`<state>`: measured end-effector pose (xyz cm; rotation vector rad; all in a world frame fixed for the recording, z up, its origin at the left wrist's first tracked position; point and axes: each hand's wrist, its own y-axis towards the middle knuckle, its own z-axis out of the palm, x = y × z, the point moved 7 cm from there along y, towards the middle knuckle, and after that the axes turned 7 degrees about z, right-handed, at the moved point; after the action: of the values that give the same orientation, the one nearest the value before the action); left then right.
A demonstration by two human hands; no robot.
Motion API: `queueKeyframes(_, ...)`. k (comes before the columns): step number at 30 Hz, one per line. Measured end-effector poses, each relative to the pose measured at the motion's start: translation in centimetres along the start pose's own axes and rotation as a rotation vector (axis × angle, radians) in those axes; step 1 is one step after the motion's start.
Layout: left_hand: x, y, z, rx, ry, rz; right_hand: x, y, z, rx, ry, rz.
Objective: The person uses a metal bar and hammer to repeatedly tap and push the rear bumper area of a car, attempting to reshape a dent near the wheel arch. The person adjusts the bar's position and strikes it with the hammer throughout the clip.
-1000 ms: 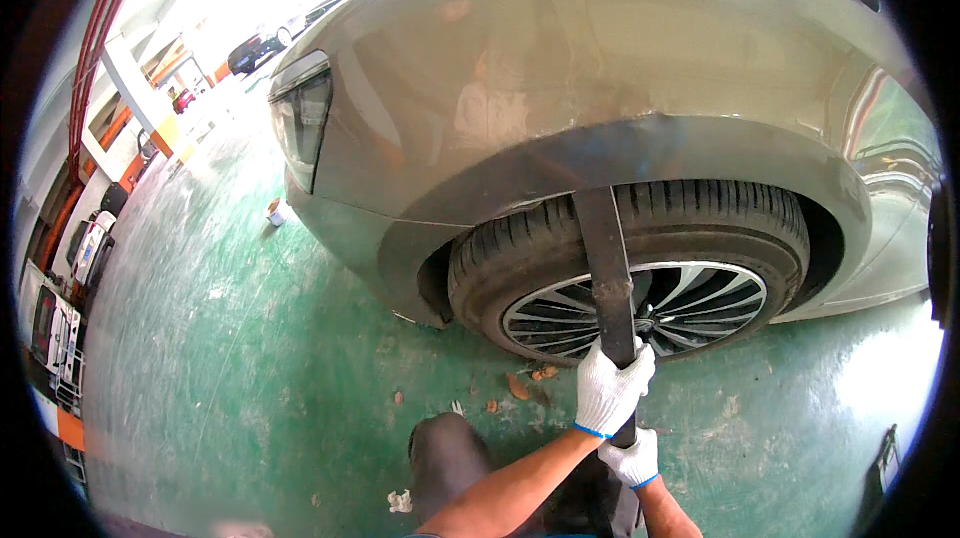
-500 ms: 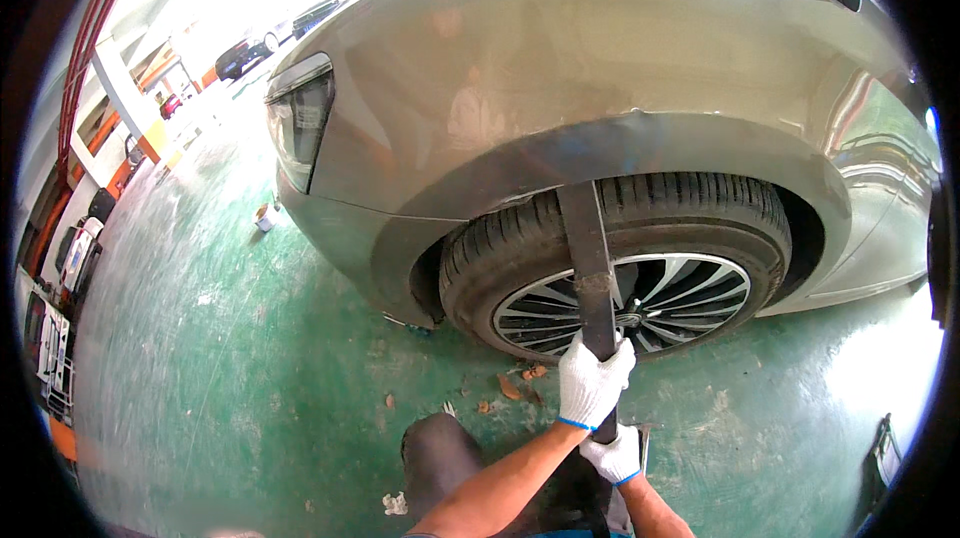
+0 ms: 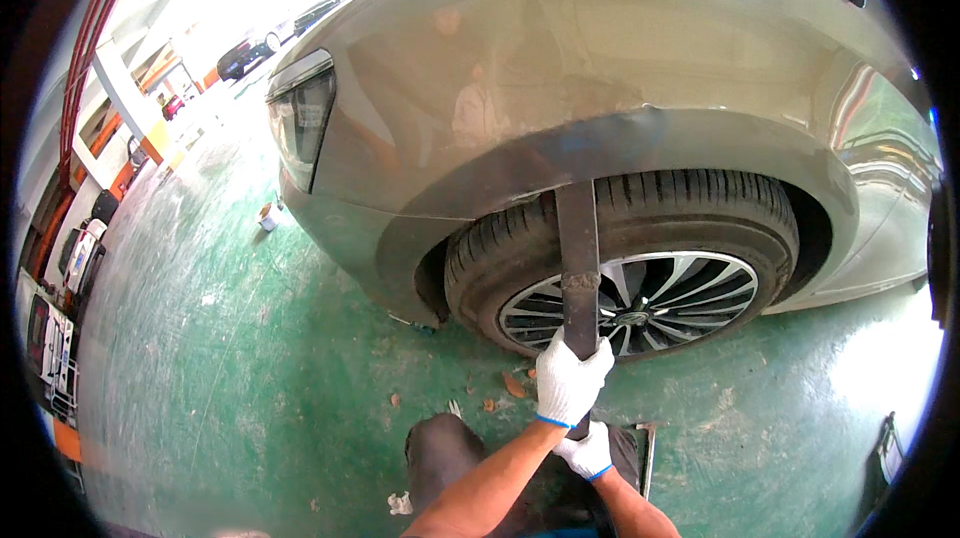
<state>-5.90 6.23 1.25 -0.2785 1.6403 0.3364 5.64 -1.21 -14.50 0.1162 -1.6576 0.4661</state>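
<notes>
A long, flat, dark metal pry bar (image 3: 579,268) stands nearly upright in front of the car's wheel (image 3: 640,308). Its top end goes in under the lip of the fender (image 3: 600,143), above the tyre (image 3: 690,203), and its tip is hidden there. My left hand (image 3: 574,378), in a white knit glove, is closed round the bar below the middle. Lower down, my right hand (image 3: 587,450), gloved the same way, grips the bar near its bottom end. Creases and a small chipped spot show along the fender's arch edge.
My bent knee (image 3: 440,453) is near the green floor (image 3: 250,368). Dry leaves (image 3: 513,385) lie below the wheel. A small can (image 3: 268,217) stands by the front bumper. A thin metal rod (image 3: 648,463) is right of my right hand. Car parts (image 3: 50,348) line the left wall.
Both hands and the lower part of the pry bar have shifted left, so the bar stands straighter. Its top end remains under the fender lip.
</notes>
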Motion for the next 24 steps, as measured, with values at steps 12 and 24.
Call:
queueKeyframes(12,-0.5,1.2,-1.4,0.009,0.024,0.016,1.4,1.6,2.5,-0.023,0.121,-0.064)
queueKeyframes(24,-1.1,0.9,-2.6,-0.013,0.132,0.040,2.2,0.2,4.0,-0.019,0.093,0.007)
